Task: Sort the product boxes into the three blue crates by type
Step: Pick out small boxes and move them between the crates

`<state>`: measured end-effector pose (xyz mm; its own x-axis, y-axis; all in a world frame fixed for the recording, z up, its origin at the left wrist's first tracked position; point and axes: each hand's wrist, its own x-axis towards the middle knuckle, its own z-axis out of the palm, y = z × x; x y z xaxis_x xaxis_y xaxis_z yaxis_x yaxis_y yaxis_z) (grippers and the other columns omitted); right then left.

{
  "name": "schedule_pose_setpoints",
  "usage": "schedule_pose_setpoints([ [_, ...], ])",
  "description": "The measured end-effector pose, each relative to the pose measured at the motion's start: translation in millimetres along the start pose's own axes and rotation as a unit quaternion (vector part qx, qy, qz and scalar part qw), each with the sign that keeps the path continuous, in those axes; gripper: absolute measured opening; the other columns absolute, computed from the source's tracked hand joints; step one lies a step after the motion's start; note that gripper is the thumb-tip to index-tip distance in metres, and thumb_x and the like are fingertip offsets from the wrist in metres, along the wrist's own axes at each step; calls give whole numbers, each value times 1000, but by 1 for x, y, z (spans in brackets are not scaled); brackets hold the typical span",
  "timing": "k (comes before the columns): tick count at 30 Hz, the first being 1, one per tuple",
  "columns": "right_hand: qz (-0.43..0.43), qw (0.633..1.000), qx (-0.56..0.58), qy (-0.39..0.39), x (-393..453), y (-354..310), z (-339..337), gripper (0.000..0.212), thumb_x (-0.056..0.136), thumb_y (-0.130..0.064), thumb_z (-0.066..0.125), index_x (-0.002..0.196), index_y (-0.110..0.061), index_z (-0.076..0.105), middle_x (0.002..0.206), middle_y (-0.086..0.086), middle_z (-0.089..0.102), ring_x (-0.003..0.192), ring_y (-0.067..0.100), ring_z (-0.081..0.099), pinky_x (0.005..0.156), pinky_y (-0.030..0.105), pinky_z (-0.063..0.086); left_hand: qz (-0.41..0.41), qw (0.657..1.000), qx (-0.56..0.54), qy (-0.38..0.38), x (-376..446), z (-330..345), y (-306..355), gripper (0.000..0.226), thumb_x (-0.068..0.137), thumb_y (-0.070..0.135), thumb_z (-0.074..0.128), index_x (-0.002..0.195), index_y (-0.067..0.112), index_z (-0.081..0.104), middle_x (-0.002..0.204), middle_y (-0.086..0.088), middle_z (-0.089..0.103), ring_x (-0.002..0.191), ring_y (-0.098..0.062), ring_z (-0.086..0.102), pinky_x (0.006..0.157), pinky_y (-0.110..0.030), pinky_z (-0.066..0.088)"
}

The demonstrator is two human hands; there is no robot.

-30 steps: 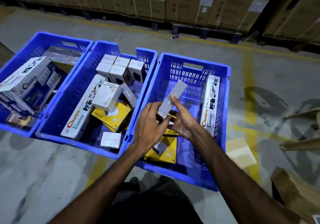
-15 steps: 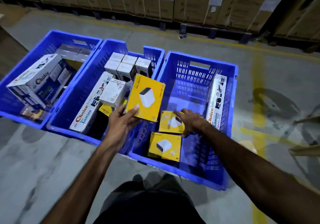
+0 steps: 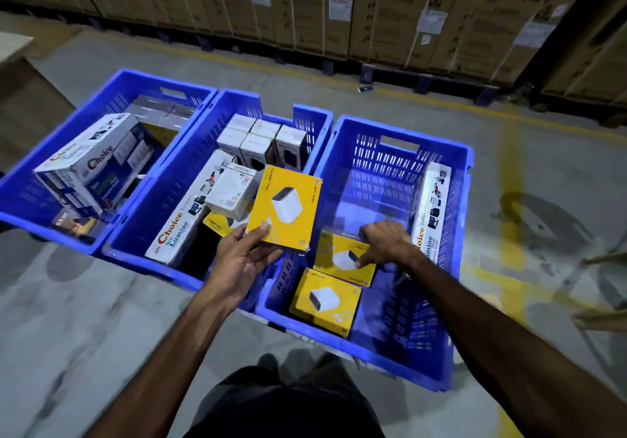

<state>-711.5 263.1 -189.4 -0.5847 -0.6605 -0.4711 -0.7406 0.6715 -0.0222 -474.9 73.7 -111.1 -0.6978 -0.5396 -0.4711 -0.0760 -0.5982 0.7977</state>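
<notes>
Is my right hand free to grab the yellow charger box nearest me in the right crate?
Probably yes. The near yellow box lies face-up and uncovered, just below the right hand, which only touches the farther yellow box.

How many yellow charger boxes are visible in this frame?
4. One flat yellow cardboard charger box in the left hand; two in the right blue plastic crate, at and; one partly buried in the middle crate. More may be hidden.
</notes>
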Motion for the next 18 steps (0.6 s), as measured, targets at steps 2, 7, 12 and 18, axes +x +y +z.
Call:
schedule_pose_setpoints([
  [2,39,996,70,36,-6,-3,-17,62,68,-73,77,95,-19,64,106,8,73,99,30,67,78,36,51,-3,1000,-13,-1,-1,-1,1,26,85,19,74,110,15,68,108,-13,75,88,-28,73,87,-41,63],
  [7,175,875,425,153,-23,-1,-63,52,76,-61,73,66,-11,62,67,7,65,69,26,60,60,33,41,10,999,-38,12,0,-13,16,33,84,21,73,115,13,68,111,-14,72,89,-30,72,84,-40,63],
  [12,102,706,680,172,-29,-23,-93,36,83,-54,76,86,-20,65,79,5,64,74,19,57,59,30,40,67,997,-33,33,-4,-34,48,24,87,22,71,109,12,68,102,-9,76,91,-29,73,93,-42,60],
  [18,10,675,718,169,-30,-111,-116,16,95,-30,72,87,-18,63,80,1,65,70,10,60,60,27,43,152,980,18,130,-18,-86,90,32,90,22,70,112,0,70,105,-18,75,90,-32,71,90,-47,57],
])
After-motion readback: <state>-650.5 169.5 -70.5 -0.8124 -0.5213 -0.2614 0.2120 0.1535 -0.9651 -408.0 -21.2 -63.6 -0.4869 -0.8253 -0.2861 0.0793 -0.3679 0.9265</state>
